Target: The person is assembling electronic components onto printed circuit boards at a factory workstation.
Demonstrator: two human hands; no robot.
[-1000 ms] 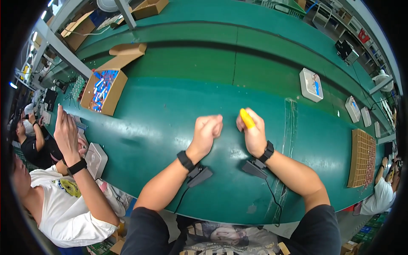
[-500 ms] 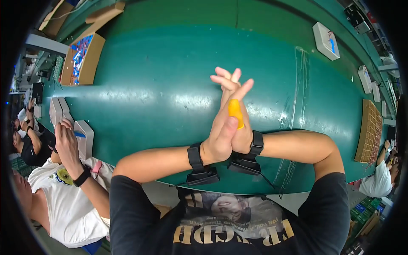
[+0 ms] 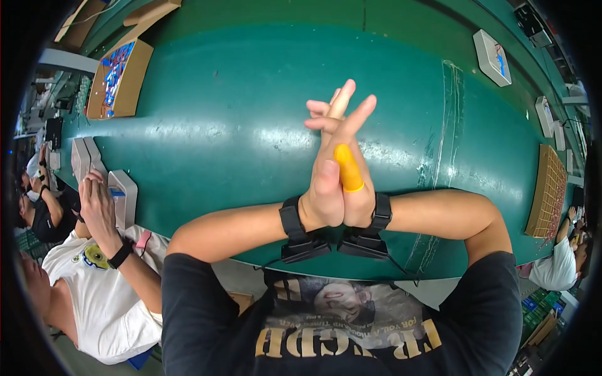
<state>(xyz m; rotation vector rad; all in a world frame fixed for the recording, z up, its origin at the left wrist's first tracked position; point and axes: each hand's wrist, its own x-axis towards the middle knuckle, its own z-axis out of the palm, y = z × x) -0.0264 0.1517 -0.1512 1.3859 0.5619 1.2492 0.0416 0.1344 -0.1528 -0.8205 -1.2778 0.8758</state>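
Note:
My left hand and my right hand are pressed together palm to palm above the green table. Their fingers stretch out and cross one another, pointing toward the far side. A yellow finger cot covers my right thumb. No object shows between the palms, though the space between them is hidden. Each wrist wears a black strap with a dark box-shaped device hanging on its underside.
A cardboard box of blue and red parts stands far left. White trays lie near a co-worker's hand at left. Another white tray is far right. A partitioned cardboard box sits at the right edge. Clear tape crosses the green table.
My hands stay pressed together while the crossed fingers shift and spread farther apart. My wrists have turned slightly. The co-worker's hand at left has moved only a little.

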